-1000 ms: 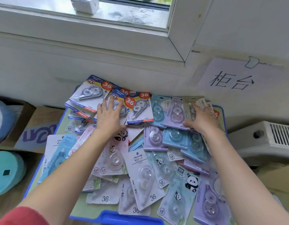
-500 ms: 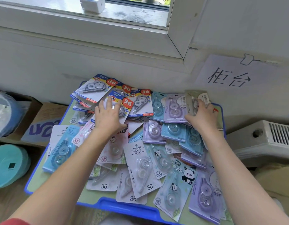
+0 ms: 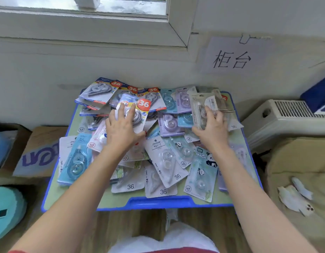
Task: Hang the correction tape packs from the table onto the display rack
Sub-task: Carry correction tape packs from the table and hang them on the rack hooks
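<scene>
The correction tape packs (image 3: 165,161) lie in a loose, overlapping heap that covers most of the table (image 3: 158,202), which has a green top and a blue rim.

Near the far edge, left of the middle, the left hand (image 3: 121,132) grips a blue-and-white pack (image 3: 138,105) with a red "36" badge. Its fingers lie across the blister and the thumb is tucked at the pack's near edge. By the far right corner the right hand (image 3: 212,130) pinches a beige pack (image 3: 200,103), thumb on the front and fingers curled behind. I cannot tell whether more packs are stacked behind it.

More red-badged packs crowd the far left corner. Teal and lilac ones lie between the two hands, and white and panda-printed ones reach the near edge. Many are half buried under others, and blur smears the small print.

Left of the table is a cardboard box (image 3: 39,154), its inside hidden. Nearer the camera is a teal round thing (image 3: 6,207), cut off by the frame. To the right are a white heater (image 3: 289,114) and a beige cushion (image 3: 294,170). A paper sign (image 3: 232,55) hangs on the wall above the far right corner.
</scene>
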